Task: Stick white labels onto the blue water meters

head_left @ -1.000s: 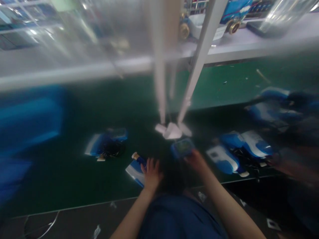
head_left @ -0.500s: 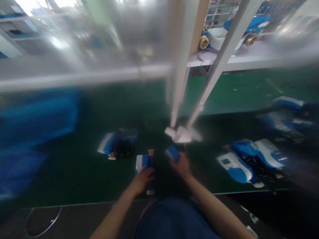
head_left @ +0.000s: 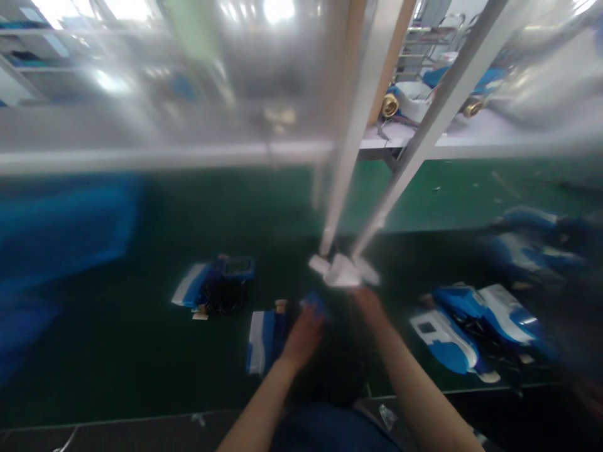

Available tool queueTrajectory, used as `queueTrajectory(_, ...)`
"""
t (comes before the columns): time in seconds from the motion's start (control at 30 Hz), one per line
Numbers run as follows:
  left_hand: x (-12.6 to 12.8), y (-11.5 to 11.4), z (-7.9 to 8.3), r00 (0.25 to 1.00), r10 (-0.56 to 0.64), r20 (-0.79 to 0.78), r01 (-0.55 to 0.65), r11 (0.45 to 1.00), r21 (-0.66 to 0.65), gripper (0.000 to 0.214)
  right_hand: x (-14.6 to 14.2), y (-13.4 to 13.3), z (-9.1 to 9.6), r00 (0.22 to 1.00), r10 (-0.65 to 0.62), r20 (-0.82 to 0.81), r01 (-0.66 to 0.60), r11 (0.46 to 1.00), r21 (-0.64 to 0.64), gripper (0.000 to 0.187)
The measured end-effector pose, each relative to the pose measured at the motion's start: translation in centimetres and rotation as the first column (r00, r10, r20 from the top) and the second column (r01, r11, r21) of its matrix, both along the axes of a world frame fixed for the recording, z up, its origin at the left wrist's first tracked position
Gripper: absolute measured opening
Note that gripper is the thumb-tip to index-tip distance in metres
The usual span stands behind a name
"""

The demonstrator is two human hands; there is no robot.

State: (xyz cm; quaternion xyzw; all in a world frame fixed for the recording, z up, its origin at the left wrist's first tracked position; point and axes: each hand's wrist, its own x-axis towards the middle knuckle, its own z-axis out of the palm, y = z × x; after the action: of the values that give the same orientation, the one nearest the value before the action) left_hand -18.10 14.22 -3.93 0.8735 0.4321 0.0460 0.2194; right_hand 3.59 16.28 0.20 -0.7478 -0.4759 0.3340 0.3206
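Observation:
My left hand (head_left: 304,333) is closed around a small blue block-like piece (head_left: 315,304), blurred, its kind not clear. Just left of that wrist lies a blue-and-white device housing (head_left: 260,342) with a tan end piece (head_left: 281,306). My right hand (head_left: 370,306) reaches forward to the white pieces (head_left: 343,272) at the foot of the two posts; its fingers are smeared, so I cannot see whether they grip anything. Farther left sits another blue-and-white housing (head_left: 191,285) beside a coil of black cable (head_left: 225,295).
Two pale slanting posts (head_left: 348,144) (head_left: 414,157) rise from the green tabletop (head_left: 141,364). More blue-and-white housings (head_left: 445,342) with dark cables lie on the right. A blurred blue bin-like shape (head_left: 61,232) stands at the left, and a white shelf (head_left: 471,135) runs behind.
The small blue piece has passed from my right hand to my left, which left the housing and moved right. My right hand has moved forward to the white pieces. The view has shifted slightly.

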Motion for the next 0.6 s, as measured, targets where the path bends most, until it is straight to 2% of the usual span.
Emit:
queueTrajectory(0.03, -0.2, -0.1, 0.0, 1.000, -0.007, 0.001, 0.007, 1.000, -0.007, 0.053, 1.6, 0.9, 0.7, 0.996, -0.087, -0.032, 0.088, 0.996, 0.024, 0.015)
queueTrajectory(0.1, -0.6, -0.4, 0.2, 1.000, 0.002, 0.012, -0.002, 1.000, -0.023, 0.055, 4.0, 2.7, 1.6, 0.988, -0.143, -0.055, 0.146, 0.988, 0.045, 0.014)
queueTrajectory(0.23, -0.7, -0.7, 2.0, 0.995, 0.073, 0.061, -0.067, 0.993, -0.097, 0.057, 5.8, 5.5, 2.1, 0.991, -0.088, -0.097, 0.093, 0.994, 0.050, 0.015)
queueTrajectory(0.3, -0.4, -0.5, 3.5, 0.978, 0.146, 0.151, -0.112, 0.970, -0.217, 0.055, 5.7, 6.1, 2.7, 0.989, -0.057, -0.138, 0.067, 0.995, 0.068, 0.022)
queueTrajectory(0.33, -0.2, -0.4, 4.3, 0.944, 0.240, 0.227, -0.165, 0.938, -0.305, 0.054, 5.4, 6.0, 3.3, 0.986, -0.047, -0.163, 0.061, 0.995, 0.083, 0.026)
queueTrajectory(0.37, 0.1, -0.3, 5.1, 0.868, 0.383, 0.316, -0.232, 0.875, -0.425, 0.054, 5.0, 5.6, 4.0, 0.983, -0.037, -0.181, 0.056, 0.993, 0.105, 0.031)
queueTrajectory(0.43, 0.6, -0.1, 6.8, 0.608, 0.673, 0.421, -0.296, 0.684, -0.666, 0.054, 3.6, 3.8, 5.9, 0.951, -0.030, -0.307, 0.078, 0.986, 0.146, 0.039)
queueTrajectory(0.47, 0.8, 0.0, 7.6, 0.469, 0.770, 0.433, -0.279, 0.594, -0.755, 0.053, 2.5, 2.5, 6.9, 0.914, -0.024, -0.404, 0.094, 0.984, 0.154, 0.041)
queueTrajectory(0.5, 1.0, 0.0, 8.5, 0.349, 0.829, 0.438, -0.221, 0.527, -0.821, 0.051, 1.3, 1.0, 8.0, 0.803, -0.028, -0.596, 0.126, 0.984, 0.125, 0.040)
queueTrajectory(0.53, 1.2, -0.1, 9.4, 0.256, 0.857, 0.447, -0.134, 0.490, -0.862, 0.049, -0.1, -0.5, 8.9, 0.657, -0.033, -0.754, 0.121, 0.991, 0.062, 0.035)
queueTrajectory(0.6, 1.2, -0.4, 11.2, 0.129, 0.872, 0.471, 0.048, 0.469, -0.882, 0.046, -3.0, -3.4, 10.3, 0.427, -0.055, -0.903, 0.027, 0.998, -0.048, 0.033)
